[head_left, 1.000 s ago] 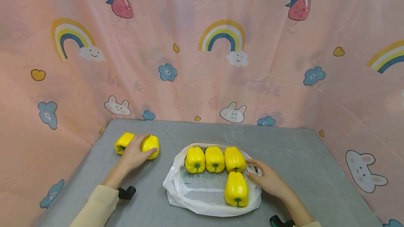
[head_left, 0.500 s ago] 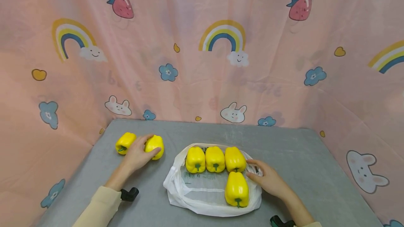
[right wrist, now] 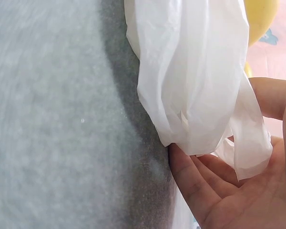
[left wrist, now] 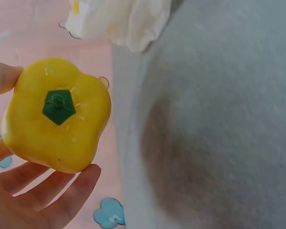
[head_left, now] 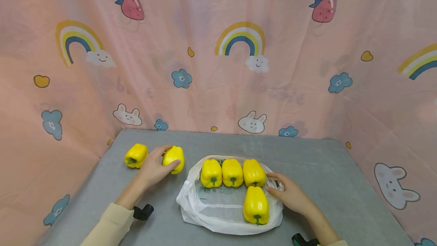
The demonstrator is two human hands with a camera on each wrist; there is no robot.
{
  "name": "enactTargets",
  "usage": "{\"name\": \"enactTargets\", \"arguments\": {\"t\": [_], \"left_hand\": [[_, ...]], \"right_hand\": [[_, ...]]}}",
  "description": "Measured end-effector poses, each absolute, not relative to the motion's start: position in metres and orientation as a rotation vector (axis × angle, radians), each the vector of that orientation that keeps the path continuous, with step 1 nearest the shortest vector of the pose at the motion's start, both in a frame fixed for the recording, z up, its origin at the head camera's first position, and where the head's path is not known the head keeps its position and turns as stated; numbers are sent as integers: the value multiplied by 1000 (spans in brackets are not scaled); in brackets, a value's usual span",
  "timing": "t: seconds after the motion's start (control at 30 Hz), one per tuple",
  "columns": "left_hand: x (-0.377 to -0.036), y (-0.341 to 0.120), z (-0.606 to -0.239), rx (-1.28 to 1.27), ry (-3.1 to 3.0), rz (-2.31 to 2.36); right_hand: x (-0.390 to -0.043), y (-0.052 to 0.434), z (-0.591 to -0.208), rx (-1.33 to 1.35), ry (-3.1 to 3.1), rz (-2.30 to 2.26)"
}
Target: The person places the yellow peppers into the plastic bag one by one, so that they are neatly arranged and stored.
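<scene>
1. Pink patterned cloth walls in a gray table on three sides; the frame cuts off the table's near edge.
2. Left hand holds a yellow pepper between thumb and fingers, left of the bag and apart from it. It covers part of the pepper in the head view, so whether the underside touches the table I cannot tell.
3. Another pepper lies just beside that hand, at the far left.
4. Four peppers sit inside a white plastic bag: three in a row, one nearer at the right. Print on the bag is too small to read.
5. Right hand grips the bag's right rim; some fingertips are hidden behind the plastic.
6. Only part of the right wrist's black device shows at the bottom edge.
</scene>
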State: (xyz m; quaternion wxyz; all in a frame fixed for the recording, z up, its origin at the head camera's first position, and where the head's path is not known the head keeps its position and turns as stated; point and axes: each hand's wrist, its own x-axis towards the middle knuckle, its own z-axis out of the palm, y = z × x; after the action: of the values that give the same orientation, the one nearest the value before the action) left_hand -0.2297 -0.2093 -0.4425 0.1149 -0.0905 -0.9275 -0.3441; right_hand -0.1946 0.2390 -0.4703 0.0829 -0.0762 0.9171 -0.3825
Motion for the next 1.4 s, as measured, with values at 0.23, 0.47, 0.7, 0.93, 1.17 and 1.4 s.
{"name": "enactTargets", "arguments": {"t": [0.23, 0.47, 0.7, 0.93, 1.17, 1.4], "left_hand": [[-224, -198, -432, -324, -2677, -1031], [-218, -187, -424, -409, -2629, -1035], [-212, -174, -414, -471, -2608, -1074], [-206, -164, -406, -556, -2573, -1127], [-199, -153, -405, -604, -2567, -1162], [-192, -140, -408, -619, -2576, -1184]], "right_hand": [[-195, 239, -471, -227, 2735, -1136], [-195, 239, -472, -224, 2748, -1129], [-195, 240, -472, -215, 2739, -1139], [-195, 240, -472, -209, 2742, -1139], [-194, 239, -472, -220, 2740, -1142], [-195, 239, -473, -221, 2743, -1147]]}}
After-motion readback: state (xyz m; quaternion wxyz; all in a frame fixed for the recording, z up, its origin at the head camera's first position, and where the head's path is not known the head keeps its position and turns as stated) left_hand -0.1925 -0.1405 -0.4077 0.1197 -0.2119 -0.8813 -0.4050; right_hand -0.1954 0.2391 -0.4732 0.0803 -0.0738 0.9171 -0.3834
